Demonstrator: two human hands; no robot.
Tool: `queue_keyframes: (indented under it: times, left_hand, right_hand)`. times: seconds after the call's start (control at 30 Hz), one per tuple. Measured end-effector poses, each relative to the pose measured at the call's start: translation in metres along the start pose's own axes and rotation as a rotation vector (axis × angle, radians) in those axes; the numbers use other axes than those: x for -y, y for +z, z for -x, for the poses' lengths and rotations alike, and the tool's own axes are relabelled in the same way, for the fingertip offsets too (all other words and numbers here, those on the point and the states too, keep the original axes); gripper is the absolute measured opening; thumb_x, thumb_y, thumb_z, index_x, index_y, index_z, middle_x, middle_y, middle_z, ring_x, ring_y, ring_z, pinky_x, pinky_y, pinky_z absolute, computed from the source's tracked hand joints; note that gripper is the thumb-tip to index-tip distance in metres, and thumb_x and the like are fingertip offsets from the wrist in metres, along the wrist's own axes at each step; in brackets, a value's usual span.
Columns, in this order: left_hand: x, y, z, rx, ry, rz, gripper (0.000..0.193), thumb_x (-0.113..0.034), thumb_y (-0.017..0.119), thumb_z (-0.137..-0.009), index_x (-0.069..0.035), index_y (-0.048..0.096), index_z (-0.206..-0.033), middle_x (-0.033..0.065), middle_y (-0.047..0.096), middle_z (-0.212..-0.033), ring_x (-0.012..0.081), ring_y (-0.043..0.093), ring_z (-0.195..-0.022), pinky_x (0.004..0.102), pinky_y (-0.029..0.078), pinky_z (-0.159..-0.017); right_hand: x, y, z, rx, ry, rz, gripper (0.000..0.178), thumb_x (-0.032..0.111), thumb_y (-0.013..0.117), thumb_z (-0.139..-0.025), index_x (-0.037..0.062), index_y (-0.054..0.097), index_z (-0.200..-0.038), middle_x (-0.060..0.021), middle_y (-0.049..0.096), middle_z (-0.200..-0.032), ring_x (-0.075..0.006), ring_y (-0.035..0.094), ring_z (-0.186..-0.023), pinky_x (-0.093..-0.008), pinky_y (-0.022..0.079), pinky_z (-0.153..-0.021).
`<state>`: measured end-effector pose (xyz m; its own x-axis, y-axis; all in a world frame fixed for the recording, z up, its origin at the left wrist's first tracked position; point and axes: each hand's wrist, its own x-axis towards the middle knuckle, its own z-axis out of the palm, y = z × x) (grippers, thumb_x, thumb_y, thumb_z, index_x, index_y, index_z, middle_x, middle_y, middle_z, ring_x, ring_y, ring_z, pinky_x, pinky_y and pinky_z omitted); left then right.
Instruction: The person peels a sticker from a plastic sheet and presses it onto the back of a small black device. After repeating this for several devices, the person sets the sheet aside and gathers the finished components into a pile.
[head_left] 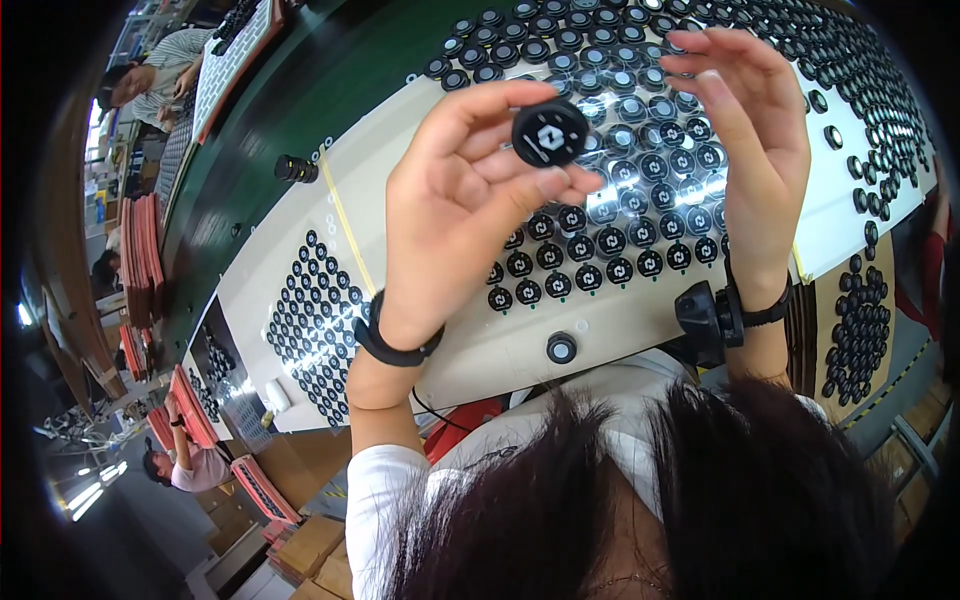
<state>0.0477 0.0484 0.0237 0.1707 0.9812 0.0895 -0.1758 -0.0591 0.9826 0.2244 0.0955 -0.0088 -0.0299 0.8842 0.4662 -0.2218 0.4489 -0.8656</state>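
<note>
My left hand (445, 205) holds up a round black disc-shaped part (550, 133) by its rim, between fingers and thumb. A white symbol shows on the disc's face. Opposite it, my right hand (765, 165) is raised with fingers and thumb apart and nothing visible in them. Beneath both hands lie rows of similar round black parts with white symbols (611, 241), under what looks like shiny clear film. A single black part with a grey centre (562, 348) sits alone near the table's front edge.
Many dark round parts (535, 50) crowd the far side and right of the pale table (480, 375). At left is a sheet of smaller discs (315, 320). A black cylinder (296, 168) stands on the green surface (350, 70). Co-workers (160, 85) are at the left.
</note>
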Motion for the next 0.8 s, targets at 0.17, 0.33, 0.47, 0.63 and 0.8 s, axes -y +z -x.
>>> queue_keyframes:
  times: [0.17,0.33,0.47,0.63,0.8]
  left_hand:
    - [0.015,-0.011,-0.014,0.039,-0.025,-0.017,0.036,0.012,0.046,-0.074,0.005,0.037,-0.109,0.0182,0.052,-0.097,0.0214,0.058,-0.079,0.0282,0.049,-0.071]
    - [0.019,0.002,-0.017,0.072,0.07,0.09,0.029,0.004,0.047,-0.078,0.003,0.038,-0.106,0.0179,0.052,-0.096,0.0207,0.057,-0.079,0.0279,0.048,-0.071]
    - [0.024,0.012,-0.015,0.048,0.246,0.135,0.026,-0.002,0.047,-0.081,0.003,0.038,-0.105,0.0172,0.053,-0.095,0.0205,0.056,-0.084,0.0277,0.047,-0.072]
    - [0.024,0.019,-0.012,0.032,0.387,-0.01,0.025,-0.013,0.044,-0.085,0.002,0.038,-0.104,0.0162,0.053,-0.094,0.0203,0.053,-0.087,0.028,0.043,-0.076]
    - [0.024,0.016,-0.008,0.079,0.388,0.074,0.023,-0.006,0.045,-0.083,0.005,0.042,-0.103,0.0156,0.054,-0.093,0.0202,0.054,-0.087,0.0269,0.046,-0.072]
  right_hand:
    - [-0.003,-0.014,0.002,0.085,0.101,0.134,0.023,0.002,0.045,-0.08,-0.0036,0.046,-0.102,-0.0117,0.054,-0.098,-0.0177,0.052,-0.092,-0.0267,0.039,-0.083]
    - [-0.011,-0.001,0.0,0.195,-0.038,0.098,0.023,0.009,0.06,-0.073,0.001,0.054,-0.094,-0.0052,0.058,-0.084,-0.0125,0.055,-0.076,-0.0226,0.043,-0.068]
    - [-0.002,0.007,0.003,0.438,-0.117,0.264,0.032,0.011,0.051,-0.078,-0.0034,0.048,-0.106,-0.0114,0.055,-0.097,-0.0172,0.054,-0.087,-0.0254,0.041,-0.078]
    - [0.001,0.014,0.007,0.369,-0.219,0.268,0.035,0.015,0.052,-0.077,-0.0021,0.049,-0.107,-0.0129,0.055,-0.102,-0.0184,0.055,-0.085,-0.0249,0.042,-0.073]
    - [0.013,0.013,0.006,0.41,-0.269,0.346,0.033,0.014,0.054,-0.076,-0.0019,0.05,-0.105,-0.0123,0.057,-0.099,-0.018,0.056,-0.082,-0.0245,0.043,-0.071]
